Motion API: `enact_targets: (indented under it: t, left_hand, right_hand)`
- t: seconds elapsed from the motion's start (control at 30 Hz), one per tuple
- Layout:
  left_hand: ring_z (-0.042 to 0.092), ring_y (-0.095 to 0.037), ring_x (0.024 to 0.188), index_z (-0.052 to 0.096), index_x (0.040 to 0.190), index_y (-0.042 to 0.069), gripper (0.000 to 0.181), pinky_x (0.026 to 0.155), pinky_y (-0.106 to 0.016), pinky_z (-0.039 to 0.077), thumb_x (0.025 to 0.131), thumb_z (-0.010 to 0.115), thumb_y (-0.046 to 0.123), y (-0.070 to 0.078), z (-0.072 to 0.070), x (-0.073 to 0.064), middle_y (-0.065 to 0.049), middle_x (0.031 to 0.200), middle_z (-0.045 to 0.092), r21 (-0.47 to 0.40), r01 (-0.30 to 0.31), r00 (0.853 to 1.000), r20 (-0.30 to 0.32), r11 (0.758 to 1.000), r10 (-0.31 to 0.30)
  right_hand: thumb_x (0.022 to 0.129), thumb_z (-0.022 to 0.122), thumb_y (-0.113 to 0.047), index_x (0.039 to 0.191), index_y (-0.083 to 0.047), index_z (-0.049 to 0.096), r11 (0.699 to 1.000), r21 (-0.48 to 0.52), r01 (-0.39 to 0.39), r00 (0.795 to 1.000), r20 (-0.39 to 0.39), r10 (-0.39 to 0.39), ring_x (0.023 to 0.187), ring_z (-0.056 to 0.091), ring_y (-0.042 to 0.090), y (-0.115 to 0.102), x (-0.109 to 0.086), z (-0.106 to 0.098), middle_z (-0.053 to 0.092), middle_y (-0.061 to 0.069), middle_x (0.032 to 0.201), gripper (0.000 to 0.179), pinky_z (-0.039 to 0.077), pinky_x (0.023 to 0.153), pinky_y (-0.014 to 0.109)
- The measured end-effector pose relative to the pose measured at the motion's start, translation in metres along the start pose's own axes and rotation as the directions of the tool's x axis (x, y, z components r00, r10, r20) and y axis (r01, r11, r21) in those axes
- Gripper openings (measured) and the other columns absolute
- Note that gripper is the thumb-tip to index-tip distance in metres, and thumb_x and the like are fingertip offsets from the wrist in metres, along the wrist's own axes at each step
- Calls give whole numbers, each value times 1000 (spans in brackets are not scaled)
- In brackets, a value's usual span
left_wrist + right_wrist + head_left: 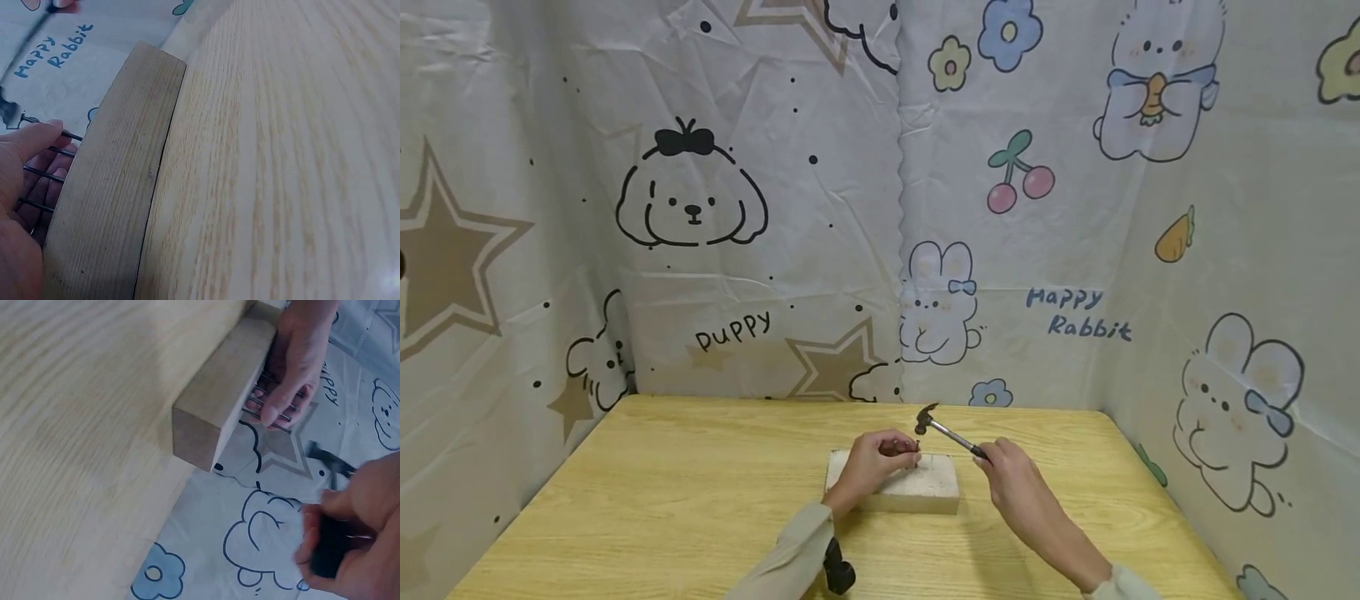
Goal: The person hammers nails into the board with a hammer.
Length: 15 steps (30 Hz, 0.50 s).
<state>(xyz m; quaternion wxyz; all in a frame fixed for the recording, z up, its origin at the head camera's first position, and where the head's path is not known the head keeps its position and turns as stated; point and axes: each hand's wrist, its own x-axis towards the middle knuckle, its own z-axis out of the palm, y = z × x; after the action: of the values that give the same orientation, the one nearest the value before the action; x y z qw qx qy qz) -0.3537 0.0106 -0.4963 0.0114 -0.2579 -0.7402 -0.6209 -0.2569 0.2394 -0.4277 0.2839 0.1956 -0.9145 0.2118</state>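
A pale wooden block [910,502] lies on the table, with several dark nails [45,175] standing in a row from its top face. My left hand [871,463] is over the block and pinches the nail [279,427] nearest its right end between thumb and fingers. In my right hand [1017,487] is a claw hammer [951,434], gripped by its black handle [329,547]. The hammer's head [922,420] hangs just above the pinched nail, striking face downward. It looks blurred in the left wrist view, apart from the nails.
The light wood-grain table [647,500] spreads around the block on all sides. Behind it and at both sides hang printed cloth curtains [820,275]. A black device [838,568] sits at the left wrist, by the sleeve [793,546].
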Motion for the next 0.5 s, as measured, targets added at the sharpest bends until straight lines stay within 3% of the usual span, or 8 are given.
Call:
enact_targets:
  t: [0.1, 0.13, 0.33, 0.5]
  left_hand:
    - [75, -15, 87, 79, 102, 1, 12, 77, -19, 56, 93, 81, 9, 0, 0, 1, -13, 103, 80, -4, 1, 1000, 3, 1000, -1]
    - [75, -15, 87, 79, 102, 1, 12, 77, -19, 56, 93, 81, 9, 0, 0, 1, -13, 103, 80, -6, 3, 1000, 4, 1000, -3]
    - [74, -14, 87, 79, 103, 1, 13, 77, -19, 56, 93, 81, 9, 1, 0, 1, -13, 102, 80, 5, -2, 1000, 0, 1000, 2]
    - [75, -16, 89, 78, 104, -1, 15, 78, -19, 56, 93, 81, 9, 0, 2, 2, -13, 104, 80, -1, 5, 1000, 13, 1000, -5]
  right_hand:
    - [93, 73, 9, 98, 1, 69, 996, -35, 77, 986, -143, -82, 70, 45, 5, 2, 2, 0, 54, 0, 81, 10, 46, 57, 22]
    - [93, 72, 9, 99, 1, 69, 995, -44, 90, 983, -154, -96, 71, 45, 6, 3, 2, 0, 55, 0, 83, 11, 46, 57, 22]
    - [93, 74, 5, 92, -3, 69, 994, -85, 76, 997, -9, -77, 70, 40, 5, 3, 1, -1, 49, -3, 79, 9, 44, 57, 21]
    - [92, 73, 9, 100, 1, 70, 996, -22, 82, 985, -149, -85, 73, 46, 7, 4, 3, -4, 55, -1, 84, 12, 47, 59, 24]
